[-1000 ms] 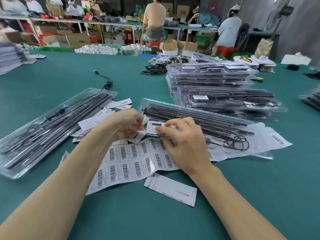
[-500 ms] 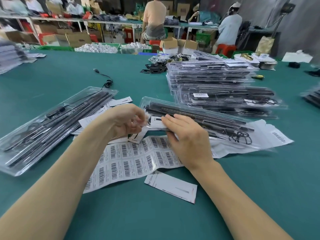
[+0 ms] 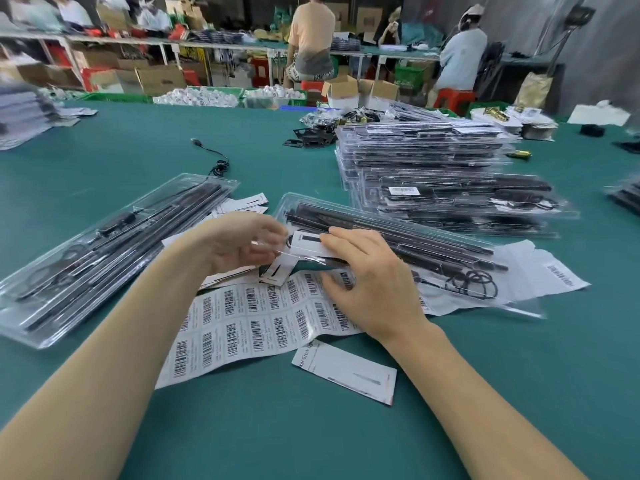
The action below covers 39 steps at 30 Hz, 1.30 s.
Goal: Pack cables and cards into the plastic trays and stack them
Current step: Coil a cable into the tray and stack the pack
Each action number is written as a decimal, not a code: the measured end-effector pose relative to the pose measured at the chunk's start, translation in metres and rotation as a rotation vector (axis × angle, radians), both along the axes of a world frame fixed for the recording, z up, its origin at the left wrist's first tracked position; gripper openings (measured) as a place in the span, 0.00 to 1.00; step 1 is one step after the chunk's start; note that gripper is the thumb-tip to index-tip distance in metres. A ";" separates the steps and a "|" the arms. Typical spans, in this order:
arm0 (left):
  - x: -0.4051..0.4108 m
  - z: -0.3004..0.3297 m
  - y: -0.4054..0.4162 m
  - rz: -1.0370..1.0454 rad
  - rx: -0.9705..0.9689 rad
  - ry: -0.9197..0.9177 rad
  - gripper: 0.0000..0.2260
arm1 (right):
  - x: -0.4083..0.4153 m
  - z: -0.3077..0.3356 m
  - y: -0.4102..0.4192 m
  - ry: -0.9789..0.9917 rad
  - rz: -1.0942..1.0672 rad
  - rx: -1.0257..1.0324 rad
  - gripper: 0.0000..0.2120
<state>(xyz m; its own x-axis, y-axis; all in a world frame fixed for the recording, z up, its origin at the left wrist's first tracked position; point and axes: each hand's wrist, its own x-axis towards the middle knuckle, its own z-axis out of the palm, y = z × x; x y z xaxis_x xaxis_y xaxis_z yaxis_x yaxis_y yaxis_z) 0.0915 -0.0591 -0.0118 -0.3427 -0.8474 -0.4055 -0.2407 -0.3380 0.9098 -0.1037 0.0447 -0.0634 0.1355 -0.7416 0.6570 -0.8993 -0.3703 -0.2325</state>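
A clear plastic tray (image 3: 398, 233) with black rods and a coiled cable (image 3: 471, 284) lies in front of me on the green table. A white card (image 3: 308, 244) sits at its near left end. My left hand (image 3: 239, 245) curls its fingers round the tray's left edge. My right hand (image 3: 367, 282) presses the card with straight fingers. A second filled tray (image 3: 104, 251) lies to the left. A stack of packed trays (image 3: 443, 178) stands behind.
A barcode label sheet (image 3: 256, 323) lies under my wrists, with a loose card (image 3: 346, 372) nearer me and more cards (image 3: 246, 204) between the trays. A loose black cable (image 3: 216, 161) lies further back. People sit at benches beyond the table.
My right hand has slid forward over the card and flattened on it. My left hand has shifted slightly right along the tray's end.
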 end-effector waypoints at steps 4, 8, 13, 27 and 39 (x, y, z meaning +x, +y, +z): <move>0.010 0.005 -0.004 0.060 0.002 0.106 0.10 | -0.004 0.005 -0.002 0.051 -0.044 0.003 0.19; 0.023 0.006 -0.005 0.164 0.051 0.240 0.11 | -0.029 0.010 -0.004 0.072 -0.104 0.056 0.21; 0.034 0.001 -0.004 0.200 0.026 0.173 0.13 | -0.043 0.003 -0.004 0.057 -0.185 0.088 0.08; 0.017 0.007 0.006 0.139 0.070 0.229 0.13 | -0.031 0.007 -0.006 0.094 -0.268 0.058 0.10; 0.014 0.003 0.006 0.109 0.088 0.206 0.17 | -0.033 0.004 -0.007 0.008 -0.229 0.054 0.09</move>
<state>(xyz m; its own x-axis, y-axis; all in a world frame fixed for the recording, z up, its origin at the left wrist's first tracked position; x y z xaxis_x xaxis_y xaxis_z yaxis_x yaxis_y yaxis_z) 0.1057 -0.0529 -0.0092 -0.3340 -0.8484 -0.4105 -0.0113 -0.4319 0.9018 -0.1370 0.0377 -0.0597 -0.0351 -0.7876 0.6152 -0.9605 -0.1434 -0.2385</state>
